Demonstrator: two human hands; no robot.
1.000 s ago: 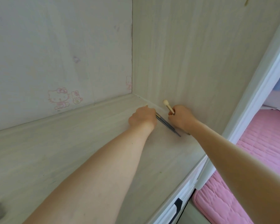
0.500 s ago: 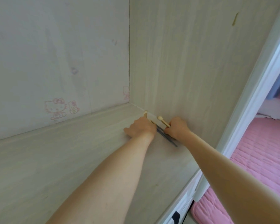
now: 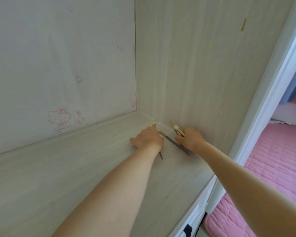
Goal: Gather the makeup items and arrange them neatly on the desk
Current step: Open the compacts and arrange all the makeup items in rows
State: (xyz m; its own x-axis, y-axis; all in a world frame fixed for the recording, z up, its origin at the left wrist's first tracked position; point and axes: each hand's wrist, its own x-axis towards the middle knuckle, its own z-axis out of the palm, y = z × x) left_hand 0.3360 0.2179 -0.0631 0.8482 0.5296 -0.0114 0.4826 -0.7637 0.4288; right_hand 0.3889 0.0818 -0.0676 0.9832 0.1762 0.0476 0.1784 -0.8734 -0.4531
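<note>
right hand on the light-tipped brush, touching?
Touching. Head view: the right hand has its fingers curled round the light-tipped brush, whose tip sticks out above them.

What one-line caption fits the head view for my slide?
Both hands, left hand and right hand, grip slim makeup brushes in the desk's far corner.

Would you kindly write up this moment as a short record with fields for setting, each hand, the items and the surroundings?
setting: pale wood desk, far right corner by the side panel
left hand: curled round brushes, tips poking out toward the corner
right hand: curled round a cream-tipped brush
between hands: grey brush handle lying on the desk
back panel: pink cartoon cat stickers
right of desk: pink quilted bedding
</note>
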